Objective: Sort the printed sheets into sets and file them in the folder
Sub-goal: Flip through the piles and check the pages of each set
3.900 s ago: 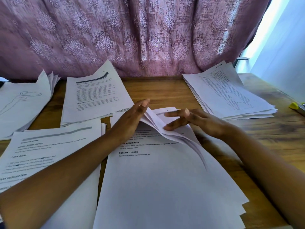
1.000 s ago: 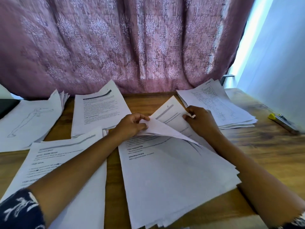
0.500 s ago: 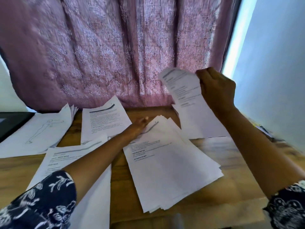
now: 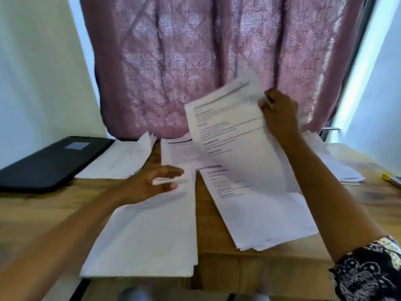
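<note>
My right hand (image 4: pixel 280 114) grips a printed sheet (image 4: pixel 230 131) by its upper right edge and holds it in the air above the table. Below it lies the fanned middle pile (image 4: pixel 260 211). My left hand (image 4: pixel 152 183) hovers with loosely spread fingers over the top of the left front pile (image 4: pixel 152 231); the blur hides whether it touches the paper. A black folder (image 4: pixel 50 161) lies closed at the far left. Behind are a pile with a line drawing (image 4: pixel 123 159), a text pile (image 4: pixel 175 153) and a pile at the right (image 4: pixel 338 168).
A pink patterned curtain (image 4: pixel 206 61) hangs behind the wooden table (image 4: pixel 249 270). A yellow-tipped tool (image 4: pixel 390 179) lies at the right edge. White walls stand on both sides.
My right hand has carried the lifted sheet leftward over the middle of the table. My left hand has left the middle pile and moved to the left front pile. The view has swung left, showing the folder.
</note>
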Demonstrator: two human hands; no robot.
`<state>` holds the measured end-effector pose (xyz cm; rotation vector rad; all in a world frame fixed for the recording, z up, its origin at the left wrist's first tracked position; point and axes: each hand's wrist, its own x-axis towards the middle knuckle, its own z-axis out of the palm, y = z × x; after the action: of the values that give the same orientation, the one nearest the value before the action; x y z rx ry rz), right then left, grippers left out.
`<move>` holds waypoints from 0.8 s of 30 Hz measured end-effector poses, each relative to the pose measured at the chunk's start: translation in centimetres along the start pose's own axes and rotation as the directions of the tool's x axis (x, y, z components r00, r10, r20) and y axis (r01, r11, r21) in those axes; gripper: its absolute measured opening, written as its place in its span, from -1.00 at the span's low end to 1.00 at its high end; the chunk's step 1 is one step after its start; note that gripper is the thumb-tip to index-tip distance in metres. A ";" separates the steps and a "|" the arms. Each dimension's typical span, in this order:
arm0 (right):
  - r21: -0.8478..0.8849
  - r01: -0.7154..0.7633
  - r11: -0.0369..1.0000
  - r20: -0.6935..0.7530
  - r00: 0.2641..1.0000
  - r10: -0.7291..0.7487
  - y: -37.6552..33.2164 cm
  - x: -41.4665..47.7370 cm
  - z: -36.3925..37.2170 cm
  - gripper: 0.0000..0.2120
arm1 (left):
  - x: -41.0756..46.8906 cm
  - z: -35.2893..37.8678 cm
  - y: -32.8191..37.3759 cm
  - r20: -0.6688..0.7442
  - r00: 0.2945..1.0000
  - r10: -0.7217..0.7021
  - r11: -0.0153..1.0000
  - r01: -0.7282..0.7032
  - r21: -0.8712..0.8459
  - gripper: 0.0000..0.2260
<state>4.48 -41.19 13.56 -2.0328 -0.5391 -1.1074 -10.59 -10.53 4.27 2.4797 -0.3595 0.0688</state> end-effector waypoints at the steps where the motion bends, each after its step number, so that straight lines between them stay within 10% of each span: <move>1: 0.019 -0.092 0.996 0.087 0.992 0.090 0.8 -0.6 0.6 -0.84 | -2.2 0.1 -0.6 0.064 0.998 -0.011 0.990 0.002 0.138 -0.51; 9: 0.010 -0.586 0.810 0.377 0.753 0.540 6.4 -8.7 2.8 -0.85 | -13.1 3.9 -3.6 0.231 0.972 0.031 0.848 -0.148 0.509 -0.20; 13: -0.061 -0.653 0.755 0.419 0.670 0.613 9.7 -10.5 3.0 -0.61 | -14.2 5.3 -5.1 0.155 0.977 0.146 0.781 -0.210 0.588 -0.47; 19: -0.251 -0.584 0.772 0.347 0.690 0.635 6.4 -12.6 0.8 -0.67 | -14.4 4.2 -4.3 -0.134 0.991 -0.018 0.991 0.036 0.130 -0.51; 24: -0.329 -0.542 0.773 0.324 0.704 0.632 4.7 -13.7 0.0 -0.65 | -14.4 3.7 -2.0 -0.337 0.918 -0.207 0.958 0.121 -0.258 -0.36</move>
<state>0.18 -44.29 0.09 -2.3975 0.0691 -0.3356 -24.09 -7.77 -1.79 2.1953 0.0029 0.3863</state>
